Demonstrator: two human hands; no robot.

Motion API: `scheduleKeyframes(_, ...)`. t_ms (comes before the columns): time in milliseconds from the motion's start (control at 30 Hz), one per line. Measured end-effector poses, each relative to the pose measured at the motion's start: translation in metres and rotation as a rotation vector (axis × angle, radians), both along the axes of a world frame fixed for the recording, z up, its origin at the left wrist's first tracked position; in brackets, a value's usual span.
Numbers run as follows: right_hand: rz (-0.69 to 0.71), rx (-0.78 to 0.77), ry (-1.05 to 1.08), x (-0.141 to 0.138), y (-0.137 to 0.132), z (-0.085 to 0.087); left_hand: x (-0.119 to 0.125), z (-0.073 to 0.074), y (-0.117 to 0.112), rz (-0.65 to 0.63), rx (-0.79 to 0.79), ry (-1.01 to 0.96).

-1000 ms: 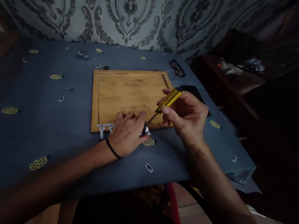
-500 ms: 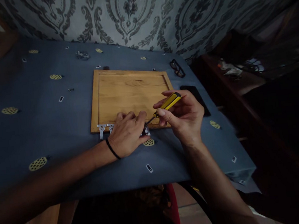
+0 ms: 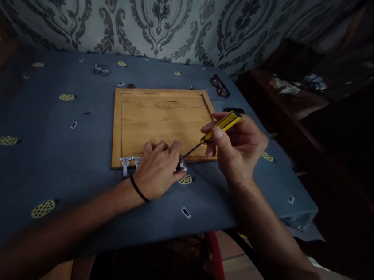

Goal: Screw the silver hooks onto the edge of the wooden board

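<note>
A framed wooden panel (image 3: 161,116), like a small cabinet door, lies flat on the cloth-covered table. Two T-shaped metal hinge pieces (image 3: 126,165) sit along its front edge at the left. My left hand (image 3: 159,167), with a black band at the wrist, curls over the same edge and grips a metal hinge (image 3: 183,165) between thumb and fingers; most of that hinge is hidden. In my right hand (image 3: 241,145) is a yellow and black screwdriver (image 3: 221,128), held tilted. Its shaft points down to the left, and its tip is at the hinge.
Eyeglasses (image 3: 220,86) lie behind the panel at the right, with a dark flat object (image 3: 234,110) partly covered by my right hand. Small metal parts (image 3: 101,69) are at the back left, and a screw-like piece (image 3: 86,113) rests nearer. A patterned curtain (image 3: 164,17) hangs behind the table.
My right hand and the screwdriver's handle have shifted right and tilted lower, with the tip staying at the hinge. My left hand keeps its place on the panel's edge.
</note>
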State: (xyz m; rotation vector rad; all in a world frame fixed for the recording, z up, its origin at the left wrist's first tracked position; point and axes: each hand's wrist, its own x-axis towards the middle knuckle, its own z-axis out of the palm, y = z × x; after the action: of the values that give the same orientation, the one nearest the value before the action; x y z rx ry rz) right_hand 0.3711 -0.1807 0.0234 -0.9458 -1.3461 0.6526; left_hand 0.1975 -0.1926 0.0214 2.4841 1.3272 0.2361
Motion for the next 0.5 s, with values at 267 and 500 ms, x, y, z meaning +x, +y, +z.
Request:
scheduleKeyframes(267, 0.026, -0.014, 0.002, -0.0024, -0.0015, 0.0015, 0.0001, -0.0004, -0.0001, 0.003, 0.001, -0.007)
scheduleKeyframes(500, 0.060, -0.075, -0.014, -0.0014, -0.0031, 0.0030, 0.0005, -0.0015, 0.0001, 0.007, 0.004, -0.017)
